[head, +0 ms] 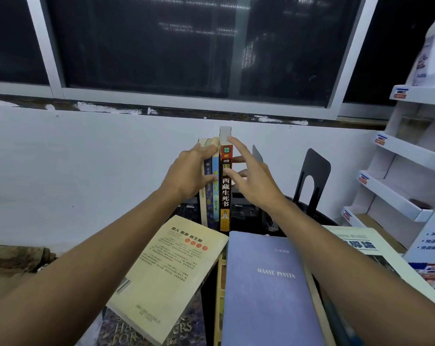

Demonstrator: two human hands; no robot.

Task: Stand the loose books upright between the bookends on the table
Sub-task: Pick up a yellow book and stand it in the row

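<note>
Several books stand upright in a row at the back of the dark table [251, 213]; the rightmost is a dark-spined book [225, 191] with a red top and Chinese characters. My left hand [189, 172] presses the left side of the row, fingers laid across the spines. My right hand [251, 174] is spread open against the dark-spined book's right side. A black bookend [312, 178] stands free to the right, and a second bookend [257, 153] shows behind my right hand. Loose books lie flat in front: a cream one [169, 273], a blue one [268, 290], a white one [361, 248].
A white wall and dark window rise behind the table. White shelving [398, 171] stands at the right with a bottle [433, 46] on top. More books lie under the cream and blue ones near the front edge. A brown cloth [16, 258] lies at the left.
</note>
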